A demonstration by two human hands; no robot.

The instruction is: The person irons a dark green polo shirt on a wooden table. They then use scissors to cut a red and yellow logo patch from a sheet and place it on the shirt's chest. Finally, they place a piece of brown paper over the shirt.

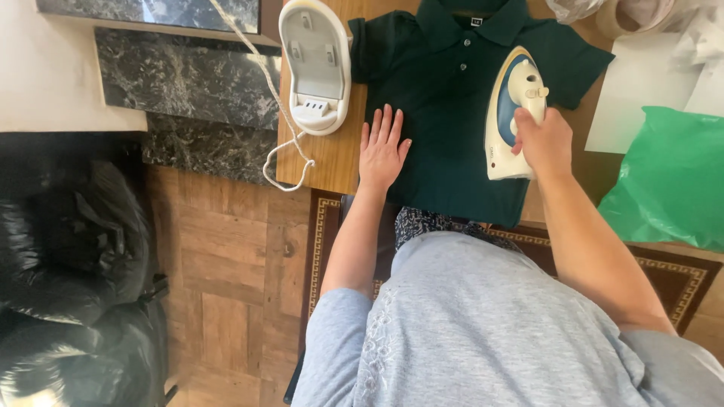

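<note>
With the iron (514,113) gripped in the closed right hand (544,141), the shirt (452,113) is best held taut by the flat, spread left hand (382,147) near the table's (332,154) front edge.

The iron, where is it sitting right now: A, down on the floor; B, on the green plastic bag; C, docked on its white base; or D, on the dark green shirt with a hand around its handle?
D: the iron rests on the shirt, its handle in the right hand.
</note>
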